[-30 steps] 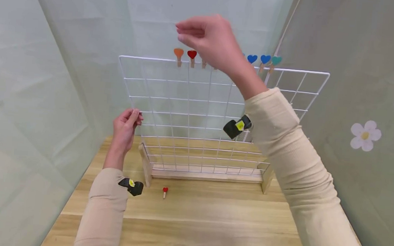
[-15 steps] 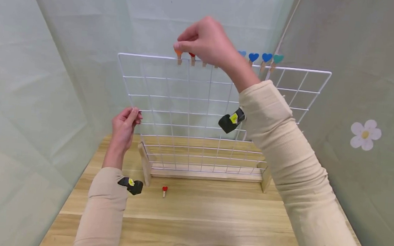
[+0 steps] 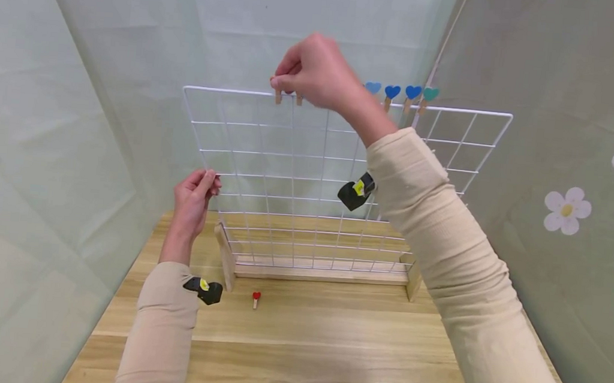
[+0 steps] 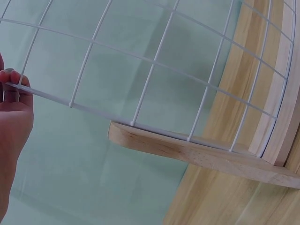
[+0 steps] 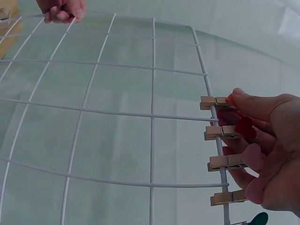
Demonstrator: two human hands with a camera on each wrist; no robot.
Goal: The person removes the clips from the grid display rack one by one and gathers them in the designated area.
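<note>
A white wire grid stands upright in a wooden base on the table. Small wooden clips with coloured hearts sit along its top wire, blue and teal ones to the right. My right hand pinches the leftmost clip, the orange-heart one, at the top wire. Below that clip in the right wrist view my right hand partly covers a red-heart clip and a pink-heart clip. My left hand grips the grid's left edge wire between fingertips.
One loose red-heart clip lies on the wooden table in front of the base's left foot. Pale green cloth walls close in on the left, back and right; the right one has white flowers.
My right hand came down from just above the grid onto the orange-heart clip and now pinches it, hiding the orange and red hearts. My left hand stayed on the edge wire.
</note>
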